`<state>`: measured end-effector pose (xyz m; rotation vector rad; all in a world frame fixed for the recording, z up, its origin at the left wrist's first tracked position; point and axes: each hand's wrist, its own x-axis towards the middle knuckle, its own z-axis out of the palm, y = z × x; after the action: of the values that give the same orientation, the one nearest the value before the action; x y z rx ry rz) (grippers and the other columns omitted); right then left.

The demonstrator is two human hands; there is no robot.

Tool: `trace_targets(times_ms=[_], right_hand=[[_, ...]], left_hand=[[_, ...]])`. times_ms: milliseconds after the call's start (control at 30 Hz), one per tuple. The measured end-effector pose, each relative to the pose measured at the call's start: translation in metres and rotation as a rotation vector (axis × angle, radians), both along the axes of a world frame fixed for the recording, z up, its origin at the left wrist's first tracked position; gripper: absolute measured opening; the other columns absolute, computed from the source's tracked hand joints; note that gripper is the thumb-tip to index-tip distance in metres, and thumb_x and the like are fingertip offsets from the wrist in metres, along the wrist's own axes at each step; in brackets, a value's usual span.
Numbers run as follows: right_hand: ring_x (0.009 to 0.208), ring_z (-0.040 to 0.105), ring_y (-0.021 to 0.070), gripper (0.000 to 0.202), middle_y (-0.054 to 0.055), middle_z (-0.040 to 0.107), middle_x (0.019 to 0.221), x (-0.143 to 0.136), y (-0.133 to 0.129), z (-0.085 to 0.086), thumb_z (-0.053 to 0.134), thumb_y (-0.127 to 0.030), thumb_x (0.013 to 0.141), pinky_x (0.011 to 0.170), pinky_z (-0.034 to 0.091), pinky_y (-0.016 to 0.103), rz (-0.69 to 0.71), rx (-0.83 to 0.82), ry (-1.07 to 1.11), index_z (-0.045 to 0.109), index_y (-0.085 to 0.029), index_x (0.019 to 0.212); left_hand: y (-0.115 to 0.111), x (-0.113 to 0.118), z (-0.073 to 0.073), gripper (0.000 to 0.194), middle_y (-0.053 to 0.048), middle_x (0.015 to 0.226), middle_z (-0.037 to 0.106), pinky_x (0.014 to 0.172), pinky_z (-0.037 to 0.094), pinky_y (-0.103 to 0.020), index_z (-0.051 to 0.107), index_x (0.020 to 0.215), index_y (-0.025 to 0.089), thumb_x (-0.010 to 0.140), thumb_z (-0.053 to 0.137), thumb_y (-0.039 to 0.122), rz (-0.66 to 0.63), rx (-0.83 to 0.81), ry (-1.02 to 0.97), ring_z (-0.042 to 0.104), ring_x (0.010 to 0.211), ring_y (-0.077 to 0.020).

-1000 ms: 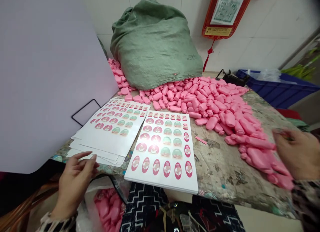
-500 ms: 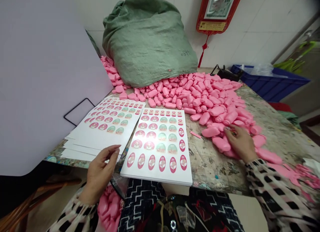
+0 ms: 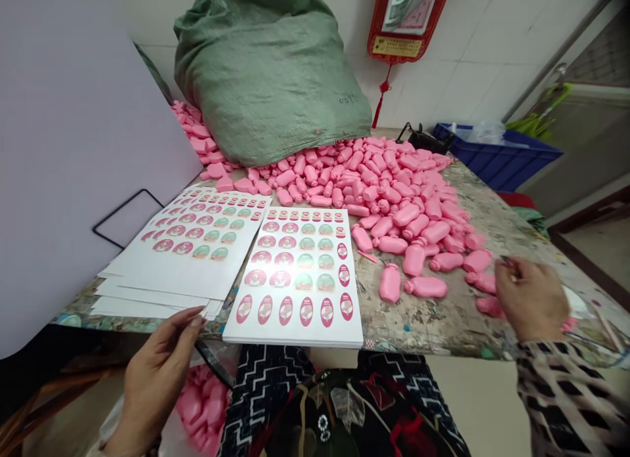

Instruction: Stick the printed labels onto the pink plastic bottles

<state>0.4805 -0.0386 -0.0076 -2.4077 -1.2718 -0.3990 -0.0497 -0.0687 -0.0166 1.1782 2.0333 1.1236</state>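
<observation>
My left hand (image 3: 160,365) hovers at the table's front edge, below the sheets. Its thumb and forefinger come together in a loose pinch; anything between them is too small to make out. My right hand (image 3: 531,299) is at the right of the table with fingers curled down, beside small pink plastic bottles (image 3: 480,261). What its fingers hold, if anything, is hidden. In front of me lies a stack of sticker sheets (image 3: 295,326) with pink and green labels. Several more sticker sheets (image 3: 172,283) are spread to its left.
A heap of pink bottles (image 3: 369,174) covers the table's back, beneath a green sack (image 3: 266,76). A white panel (image 3: 83,148) stands on the left. Behind, at the right, is a blue crate (image 3: 502,161). A bag of pink pieces (image 3: 204,401) is below the table edge.
My right hand has moved right, away from the near bottles, and several now lie apart on the table. My left hand has shifted slightly left and down in view. The whole view has turned.
</observation>
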Motion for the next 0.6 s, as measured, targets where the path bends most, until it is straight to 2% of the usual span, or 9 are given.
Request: trace_targets(times_ms=[33, 133, 233, 333, 467, 600], right_hand=[[0.089, 0.055, 0.0325, 0.045, 0.021, 0.057, 0.099, 0.011, -0.008, -0.001, 0.033, -0.047, 0.084, 0.062, 0.037, 0.041, -0.059, -0.073, 0.014, 0.063, -0.02, 0.105], [0.083, 0.056, 0.0341, 0.046, 0.021, 0.057, 0.094, 0.029, -0.027, -0.013, 0.033, -0.051, 0.082, 0.057, 0.035, 0.041, -0.08, -0.248, 0.048, 0.065, -0.022, 0.099], [0.082, 0.056, 0.0337, 0.045, 0.02, 0.057, 0.089, 0.024, -0.032, -0.03, 0.034, -0.048, 0.082, 0.058, 0.037, 0.041, -0.028, -0.233, 0.031, 0.064, -0.019, 0.099], [0.083, 0.054, 0.0305, 0.044, 0.017, 0.056, 0.086, 0.005, -0.021, -0.04, 0.033, -0.044, 0.085, 0.062, 0.039, 0.039, 0.064, -0.171, -0.009, 0.063, -0.016, 0.1], [0.084, 0.053, 0.0247, 0.036, 0.015, 0.055, 0.091, -0.036, 0.006, -0.042, 0.035, -0.037, 0.087, 0.067, 0.041, 0.035, 0.195, -0.107, 0.014, 0.062, -0.014, 0.095], [0.085, 0.053, 0.0219, 0.03, 0.012, 0.055, 0.093, -0.086, 0.031, -0.045, 0.035, -0.03, 0.088, 0.073, 0.042, 0.034, 0.448, -0.037, 0.086, 0.06, -0.015, 0.097]], left_hand=[[-0.003, -0.001, -0.001, 0.037, 0.001, 0.098, 0.066, 0.096, 0.041, -0.034, 0.062, 0.1, 0.027, 0.069, 0.059, 0.046, 0.012, -0.018, -0.004, 0.06, 0.096, -0.022], [-0.008, -0.002, -0.003, 0.037, 0.001, 0.094, 0.067, 0.095, 0.042, -0.036, 0.063, 0.1, 0.027, 0.068, 0.06, 0.046, 0.052, -0.052, -0.018, 0.062, 0.091, -0.0223], [-0.009, 0.0, -0.005, 0.038, 0.0, 0.09, 0.067, 0.092, 0.044, -0.036, 0.062, 0.1, 0.027, 0.068, 0.06, 0.046, 0.064, -0.059, -0.039, 0.062, 0.088, -0.0224], [-0.008, 0.003, -0.005, 0.037, -0.001, 0.09, 0.067, 0.093, 0.043, -0.036, 0.062, 0.1, 0.026, 0.069, 0.06, 0.047, 0.032, -0.045, -0.049, 0.061, 0.089, -0.0222], [-0.007, 0.009, -0.006, 0.036, 0.0, 0.089, 0.067, 0.095, 0.042, -0.037, 0.062, 0.1, 0.027, 0.07, 0.06, 0.047, 0.018, -0.049, -0.036, 0.061, 0.09, -0.022], [-0.011, 0.015, -0.004, 0.038, 0.0, 0.089, 0.067, 0.091, 0.045, -0.035, 0.061, 0.1, 0.025, 0.069, 0.06, 0.048, -0.003, -0.04, -0.06, 0.062, 0.087, -0.0212]])
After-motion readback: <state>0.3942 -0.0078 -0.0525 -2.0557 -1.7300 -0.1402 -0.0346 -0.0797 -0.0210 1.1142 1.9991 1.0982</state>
